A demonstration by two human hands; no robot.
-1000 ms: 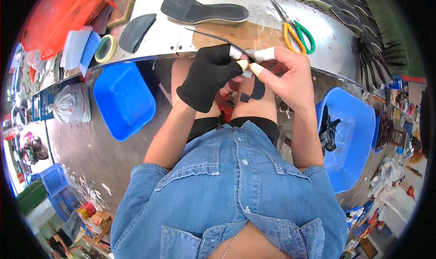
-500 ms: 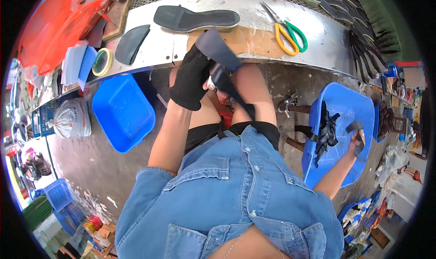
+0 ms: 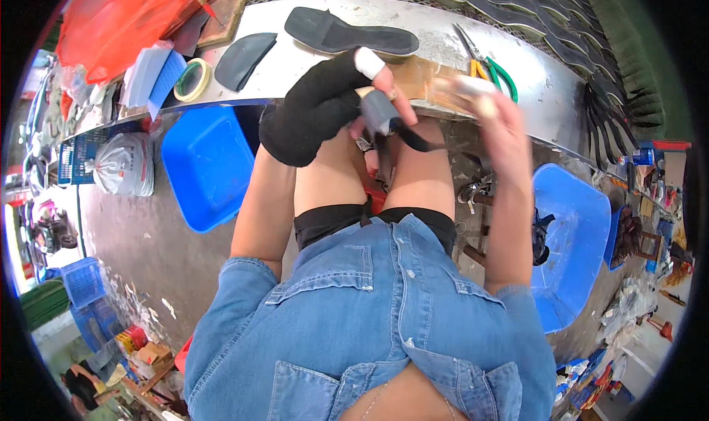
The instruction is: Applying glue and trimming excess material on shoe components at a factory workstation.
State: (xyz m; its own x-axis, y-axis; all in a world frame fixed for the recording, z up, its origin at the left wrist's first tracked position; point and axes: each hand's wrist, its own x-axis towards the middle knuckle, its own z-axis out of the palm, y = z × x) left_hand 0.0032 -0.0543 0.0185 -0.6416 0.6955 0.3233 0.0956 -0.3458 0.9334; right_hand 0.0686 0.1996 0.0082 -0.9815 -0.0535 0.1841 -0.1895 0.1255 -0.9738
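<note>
My left hand, in a black glove with bare fingertips and one white-wrapped finger, holds a dark shoe strap just off the front edge of the bench. The strap looks curled, and its narrow black ends hang over my lap. Beside it, to the right, my right hand is raised at the bench edge with white wrapping on its fingers. Motion smears those fingers, and whether they hold anything cannot be made out. A black shoe sole lies on the bench beyond my left hand. Scissors with yellow and green handles lie partly behind my right fingers.
On the metal bench are a dark curved piece and a tape roll. Rows of soles fill the mesh at the back. A blue bin stands at the left; another at the right holds black pieces.
My right hand has come from over the right bin, where it held a dark piece, up to the bench edge. The strap in my left hand has turned and curled. The view has shifted slightly.
</note>
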